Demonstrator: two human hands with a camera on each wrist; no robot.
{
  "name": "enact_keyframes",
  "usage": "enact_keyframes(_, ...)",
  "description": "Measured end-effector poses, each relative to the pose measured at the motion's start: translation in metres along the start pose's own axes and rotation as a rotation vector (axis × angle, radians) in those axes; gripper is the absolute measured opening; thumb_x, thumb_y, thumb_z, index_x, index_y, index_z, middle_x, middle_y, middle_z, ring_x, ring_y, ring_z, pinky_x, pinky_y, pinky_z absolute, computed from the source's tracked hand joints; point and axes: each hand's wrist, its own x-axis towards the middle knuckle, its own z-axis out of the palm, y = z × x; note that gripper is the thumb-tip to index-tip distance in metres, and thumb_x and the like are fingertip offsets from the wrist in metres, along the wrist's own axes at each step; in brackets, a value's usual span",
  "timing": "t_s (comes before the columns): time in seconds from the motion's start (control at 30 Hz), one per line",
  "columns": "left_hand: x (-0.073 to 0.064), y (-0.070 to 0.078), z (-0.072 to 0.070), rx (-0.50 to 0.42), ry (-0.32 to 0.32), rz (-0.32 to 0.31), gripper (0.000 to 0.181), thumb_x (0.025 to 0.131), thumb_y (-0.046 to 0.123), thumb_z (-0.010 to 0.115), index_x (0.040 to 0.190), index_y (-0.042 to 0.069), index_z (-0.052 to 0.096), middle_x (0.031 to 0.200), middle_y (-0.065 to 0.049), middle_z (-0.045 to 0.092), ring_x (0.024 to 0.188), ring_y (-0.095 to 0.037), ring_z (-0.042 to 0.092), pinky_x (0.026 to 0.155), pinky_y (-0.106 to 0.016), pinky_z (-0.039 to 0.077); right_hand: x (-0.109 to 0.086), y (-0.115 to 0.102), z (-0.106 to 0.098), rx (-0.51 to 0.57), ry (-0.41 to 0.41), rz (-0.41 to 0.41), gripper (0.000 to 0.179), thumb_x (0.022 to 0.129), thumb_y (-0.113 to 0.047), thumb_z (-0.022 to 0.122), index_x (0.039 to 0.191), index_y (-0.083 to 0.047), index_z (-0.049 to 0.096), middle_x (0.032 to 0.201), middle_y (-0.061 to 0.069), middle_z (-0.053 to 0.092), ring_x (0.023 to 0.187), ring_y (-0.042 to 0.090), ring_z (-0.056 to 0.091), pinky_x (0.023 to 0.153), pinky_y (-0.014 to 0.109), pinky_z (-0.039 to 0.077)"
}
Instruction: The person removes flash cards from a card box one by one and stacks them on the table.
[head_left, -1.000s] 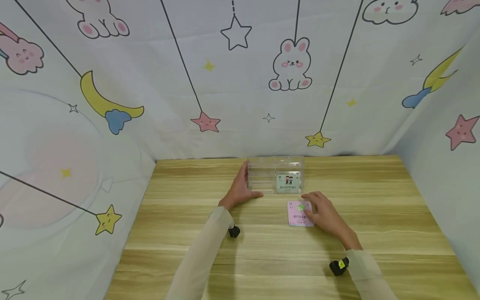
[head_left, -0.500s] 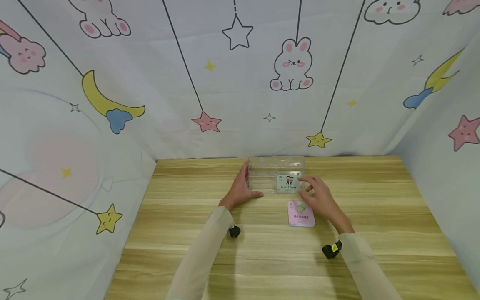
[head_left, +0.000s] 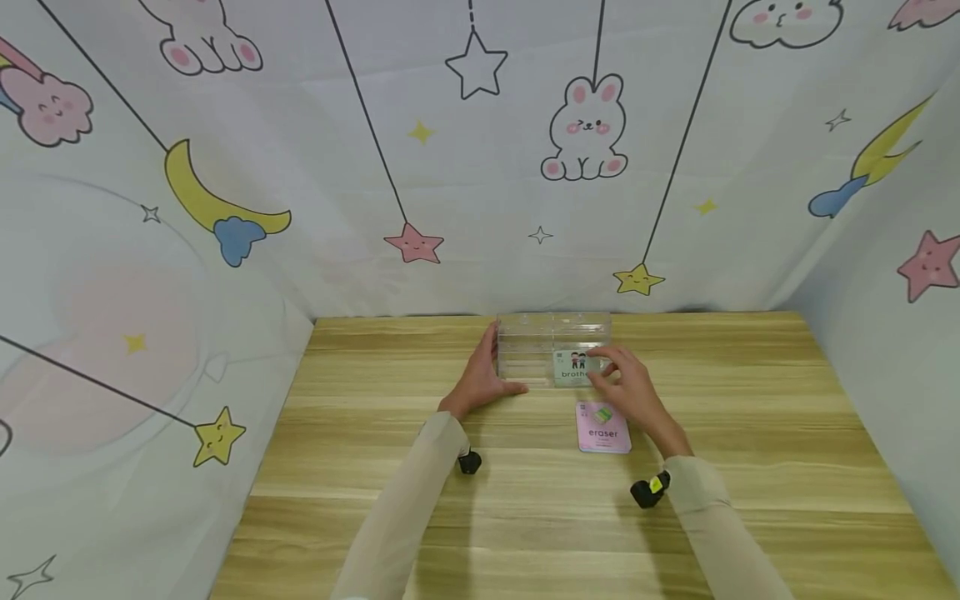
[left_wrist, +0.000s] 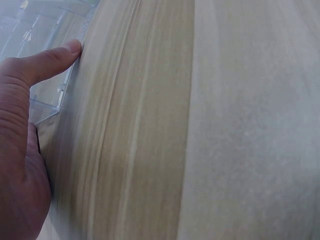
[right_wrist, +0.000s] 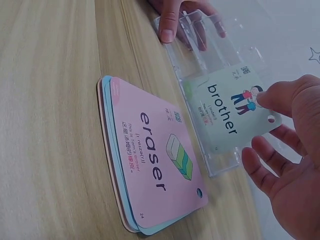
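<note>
A clear plastic case (head_left: 525, 367) with compartments stands near the back wall. My left hand (head_left: 480, 379) grips its left end, the thumb at the front edge and the fingers around the side. In the right front part of the case leans a pale green flashcard (right_wrist: 215, 112) reading "brother". My right hand (head_left: 630, 387) pinches that card at its right side, the thumb on the printed picture and other fingers curled by the edge, partly hidden. Just in front of the case lies a stack of flashcards (right_wrist: 155, 165), topped by a pink one reading "eraser".
The case and stack are on a wood-grain table (head_left: 540, 517). A white cloth wall (head_left: 480, 175) with printed bunnies, stars and moons rises right behind the case. More cloth hangs on both sides.
My right hand has moved from the pink eraser card up and left to the brother card in the case, and now covers part of it. My left hand stays put.
</note>
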Motion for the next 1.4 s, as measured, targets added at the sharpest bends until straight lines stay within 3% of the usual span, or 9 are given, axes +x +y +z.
enact_keyframes(0.27, 0.000, 0.000, 0.001, -0.005, 0.011, -0.002, 0.138, 0.073, 0.026, 0.098, 0.168, 0.016, -0.001, 0.172, -0.011, 0.016, 0.155, -0.023, 0.026, 0.122, -0.032, 0.031, 0.003, -0.003, 0.000, -0.017, 0.031, 0.017, 0.025, 0.098, -0.005, 0.071, 0.123, -0.006, 0.071, 0.127, 0.014, 0.065, 0.102, 0.032, 0.057, 0.075, 0.037, 0.049)
enact_keyframes(0.53, 0.000, 0.000, 0.001, -0.007, 0.005, -0.005, 0.139, 0.072, 0.027, 0.098, 0.168, 0.018, -0.002, 0.171, -0.011, 0.016, 0.155, -0.022, 0.024, 0.122, -0.030, 0.029, 0.007, -0.006, -0.001, -0.013, 0.095, -0.033, 0.030, 0.094, 0.001, 0.074, 0.123, -0.004, 0.070, 0.125, 0.014, 0.067, 0.102, 0.030, 0.061, 0.076, 0.036, 0.055)
enact_keyframes(0.83, 0.001, -0.001, 0.001, -0.002, 0.007, 0.009, 0.138, 0.073, 0.027, 0.098, 0.168, 0.018, -0.002, 0.172, -0.010, 0.016, 0.154, -0.021, 0.025, 0.122, -0.029, 0.029, 0.005, -0.013, -0.009, 0.053, 0.116, -0.062, 0.039, 0.091, 0.005, 0.077, 0.127, -0.001, 0.067, 0.125, 0.017, 0.065, 0.104, 0.036, 0.064, 0.082, 0.052, 0.061)
enact_keyframes(1.13, 0.000, -0.002, 0.001, -0.001, 0.001, -0.009, 0.138, 0.073, 0.028, 0.098, 0.168, 0.019, -0.002, 0.172, -0.009, 0.014, 0.155, -0.020, 0.024, 0.122, -0.028, 0.029, -0.008, -0.015, -0.022, 0.068, 0.052, -0.025, 0.042, 0.087, 0.001, 0.083, 0.126, -0.002, 0.067, 0.123, 0.015, 0.065, 0.096, 0.033, 0.070, 0.079, 0.024, 0.061)
enact_keyframes(1.4, 0.000, -0.001, 0.001, 0.004, -0.002, -0.006, 0.136, 0.074, 0.028, 0.097, 0.167, 0.018, -0.001, 0.172, -0.009, 0.014, 0.155, -0.021, 0.023, 0.123, -0.028, 0.028, -0.027, -0.016, -0.029, 0.094, -0.016, 0.032, 0.044, 0.085, 0.001, 0.084, 0.126, -0.001, 0.068, 0.124, 0.016, 0.064, 0.092, 0.028, 0.069, 0.077, 0.023, 0.061)
